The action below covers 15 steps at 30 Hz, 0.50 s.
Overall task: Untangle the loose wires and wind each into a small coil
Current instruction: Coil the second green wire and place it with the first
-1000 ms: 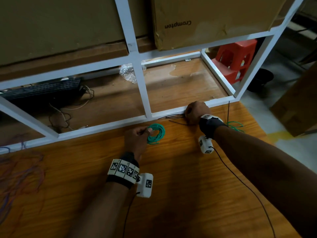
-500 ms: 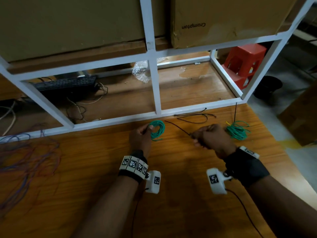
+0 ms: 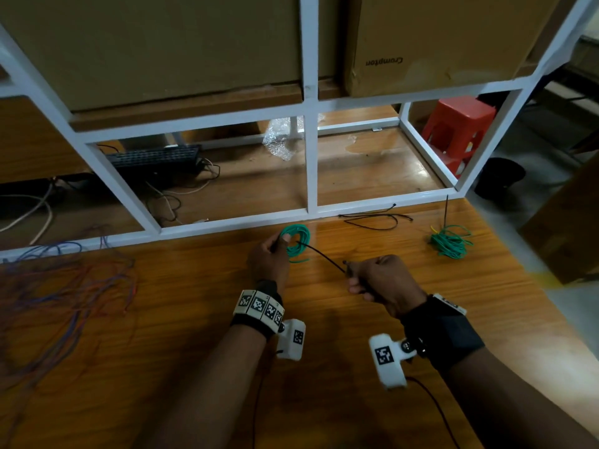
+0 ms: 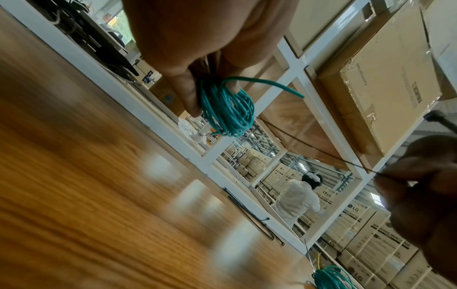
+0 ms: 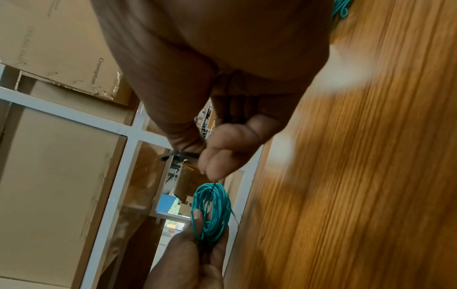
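Observation:
My left hand point(image 3: 270, 259) pinches a small green wire coil point(image 3: 296, 243) just above the wooden table point(image 3: 194, 319), near the white frame. The same coil point(image 4: 228, 109) hangs from thumb and fingers in the left wrist view. My right hand point(image 3: 377, 280) grips a thin black tie point(image 3: 324, 256) that runs up-left to the green coil point(image 5: 212, 211); its thicker end pokes out of the fist. A second green wire bundle point(image 3: 450, 243) lies loose at the right. A tangle of blue and red wires point(image 3: 61, 286) spreads at the left.
More black ties point(image 3: 376, 218) lie by the white metal frame point(image 3: 311, 176). Behind it are a black keyboard point(image 3: 155, 158), cardboard boxes point(image 3: 437, 40) and a red stool point(image 3: 457, 131). The table's right edge drops to the floor.
My right hand has come back from the frame with a black tie and drawn it toward me. The left hand still holds the green coil in the same spot.

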Motion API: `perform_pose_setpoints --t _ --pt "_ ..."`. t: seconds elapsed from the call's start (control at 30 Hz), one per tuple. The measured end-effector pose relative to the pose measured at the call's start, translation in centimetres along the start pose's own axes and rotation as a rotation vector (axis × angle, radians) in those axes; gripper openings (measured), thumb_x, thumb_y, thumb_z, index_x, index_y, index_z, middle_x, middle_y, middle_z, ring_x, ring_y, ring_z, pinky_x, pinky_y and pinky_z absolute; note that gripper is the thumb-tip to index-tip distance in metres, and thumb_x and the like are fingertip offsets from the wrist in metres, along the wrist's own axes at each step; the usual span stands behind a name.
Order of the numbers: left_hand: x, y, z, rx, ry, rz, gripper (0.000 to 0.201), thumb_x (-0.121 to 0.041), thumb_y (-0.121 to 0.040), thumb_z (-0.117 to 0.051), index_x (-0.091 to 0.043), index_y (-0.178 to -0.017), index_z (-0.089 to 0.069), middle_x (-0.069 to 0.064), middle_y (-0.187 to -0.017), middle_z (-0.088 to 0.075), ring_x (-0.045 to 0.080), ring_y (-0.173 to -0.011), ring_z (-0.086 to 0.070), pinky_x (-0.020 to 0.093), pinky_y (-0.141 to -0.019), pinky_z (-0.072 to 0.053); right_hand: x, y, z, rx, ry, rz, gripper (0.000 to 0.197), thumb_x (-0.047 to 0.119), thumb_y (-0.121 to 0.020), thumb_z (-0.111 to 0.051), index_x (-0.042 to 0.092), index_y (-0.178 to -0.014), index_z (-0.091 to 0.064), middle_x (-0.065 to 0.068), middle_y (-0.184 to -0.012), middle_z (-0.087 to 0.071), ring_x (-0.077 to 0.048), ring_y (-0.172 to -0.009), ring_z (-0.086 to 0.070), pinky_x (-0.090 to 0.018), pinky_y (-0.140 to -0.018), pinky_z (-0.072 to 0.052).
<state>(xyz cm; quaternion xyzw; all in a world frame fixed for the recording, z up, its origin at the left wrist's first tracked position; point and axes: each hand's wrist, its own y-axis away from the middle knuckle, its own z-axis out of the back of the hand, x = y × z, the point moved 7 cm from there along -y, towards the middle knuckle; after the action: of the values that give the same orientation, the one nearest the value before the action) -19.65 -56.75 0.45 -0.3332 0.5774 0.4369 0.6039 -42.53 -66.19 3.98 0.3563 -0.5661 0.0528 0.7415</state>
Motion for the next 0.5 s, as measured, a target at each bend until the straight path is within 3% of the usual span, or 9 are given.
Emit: perform_pose_setpoints --t 0.17,0.27,0.4,0.5 --pt "0.1 1.1 -0.4 0.086 0.0 -0.016 0.033 -0.023 -0.094 -0.068 -0.013 -0.125 -0.066 -0.005 -0.106 -0.063 0.015 -0.097 -0.063 0.027 -0.076 -0.055 0.3 -0.3 -0.6 -0.029 0.005 0.019 0.023 0.02 -0.092 -0.076 0.004 -0.076 -0.075 -0.011 -0.069 -0.073 -0.013 -0.054 -0.067 -0.023 -0.046 -0.048" --pt "0.2 2.3 -1.7 0.207 -0.066 -0.101 0.029 -0.028 -0.094 -0.07 -0.019 -0.121 -0.07 -0.003 -0.11 -0.07 0.017 -0.103 -0.068 0.031 -0.079 -0.059 0.1 -0.9 -1.2 -0.03 0.017 0.029 0.021 0.02 -0.091 -0.077 0.007 -0.075 -0.074 -0.01 -0.068 -0.074 -0.014 -0.056 -0.069 -0.021 -0.044 -0.048" --pt "0.3 3.0 -2.3 0.213 -0.037 -0.076 0.037 -0.022 -0.091 -0.073 -0.013 -0.127 -0.067 0.003 -0.119 -0.072 0.006 -0.098 -0.069 0.018 -0.074 -0.058 -0.5 -1.6 -1.9 -0.003 0.029 0.059 0.015 0.016 -0.094 -0.072 0.008 -0.082 -0.074 -0.006 -0.068 -0.073 -0.014 -0.06 -0.068 -0.021 -0.044 -0.047" --pt "0.6 3.1 -2.4 0.174 0.048 0.016 0.061 -0.021 -0.088 -0.076 -0.013 -0.143 -0.051 0.005 -0.123 -0.069 -0.001 -0.092 -0.065 0.011 -0.064 -0.054 -0.7 -1.6 -2.1 0.036 0.035 0.109 0.012 0.015 -0.096 -0.072 0.009 -0.086 -0.073 -0.004 -0.069 -0.072 -0.012 -0.06 -0.068 -0.024 -0.047 -0.047"
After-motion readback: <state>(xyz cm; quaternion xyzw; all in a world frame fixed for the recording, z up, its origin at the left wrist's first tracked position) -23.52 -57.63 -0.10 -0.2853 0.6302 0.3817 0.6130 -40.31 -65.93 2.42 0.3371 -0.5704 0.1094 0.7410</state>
